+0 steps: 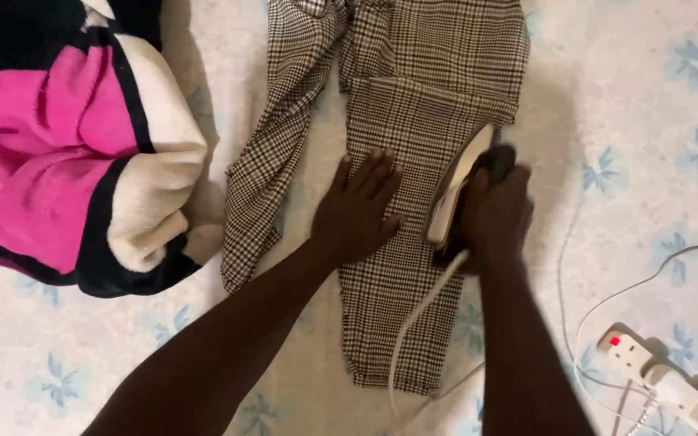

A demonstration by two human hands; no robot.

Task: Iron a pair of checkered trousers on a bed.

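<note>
Head view: checked trousers (414, 121) under left hand (357, 210); right hand (494, 214) grips iron (456, 190).

I count two hands of mine, my left hand (357, 206) and my right hand (494, 211). There is one iron (456, 192), with one white cord (414, 319) running from it. One checked garment (414, 121) lies spread out, and one blanket (66, 145) in pink, black and white is heaped beside it. One sheet (656, 121) with blue flowers lies under everything. One power strip (664, 375) sits at the corner, showing one red light.
</note>
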